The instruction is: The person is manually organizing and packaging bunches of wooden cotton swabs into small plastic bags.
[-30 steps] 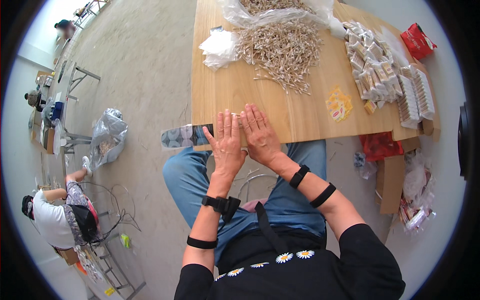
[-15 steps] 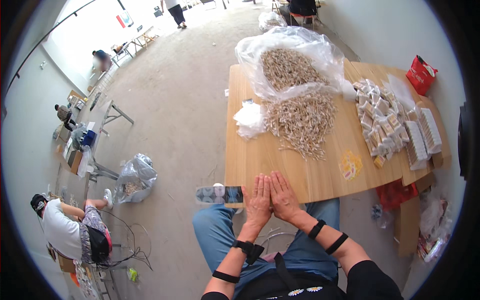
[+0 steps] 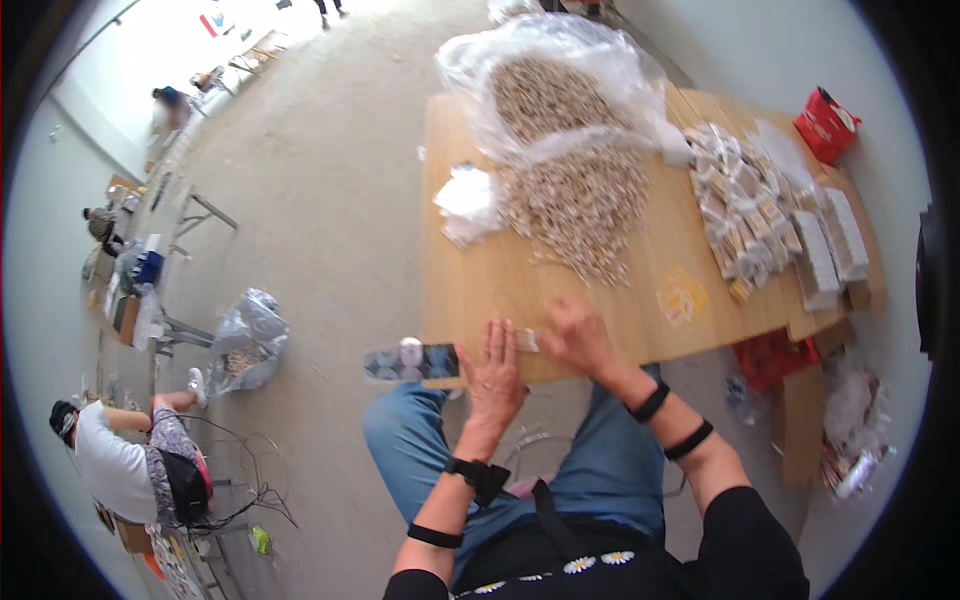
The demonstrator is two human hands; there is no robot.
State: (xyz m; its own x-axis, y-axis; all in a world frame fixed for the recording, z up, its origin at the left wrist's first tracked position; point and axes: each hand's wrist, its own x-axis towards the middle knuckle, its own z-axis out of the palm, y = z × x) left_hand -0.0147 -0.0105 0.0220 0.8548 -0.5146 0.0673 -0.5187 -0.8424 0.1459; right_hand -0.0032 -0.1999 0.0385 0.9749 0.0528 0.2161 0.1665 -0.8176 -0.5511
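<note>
My left hand [image 3: 492, 375] lies flat near the table's front edge, fingers stretched out and nothing in its grasp. Just right of its fingertips is a small whitish piece [image 3: 527, 341], too small to make out. Over the wood beside that piece, my right hand [image 3: 578, 338] is smeared by motion with its fingers seemingly bent; whether it holds anything does not show. Farther back spreads a loose heap of short thin sticks [image 3: 585, 210], which look like wooden cotton swabs. More of them fill a large clear plastic bag [image 3: 470, 65] behind the heap.
A patterned dark strip [image 3: 410, 362] juts past the table's [image 3: 455, 290] left front corner. White plastic sheets [image 3: 467, 205] lie left of the heap. On the right are many wrapped packs [image 3: 745, 215], white trays [image 3: 818, 260], a yellow sheet [image 3: 683, 297] and a red bag [image 3: 827, 125].
Both hands lay flat side by side; now the right hand has lifted away to the right with its fingers bent, showing the small whitish piece. The whole view has shifted slightly.
</note>
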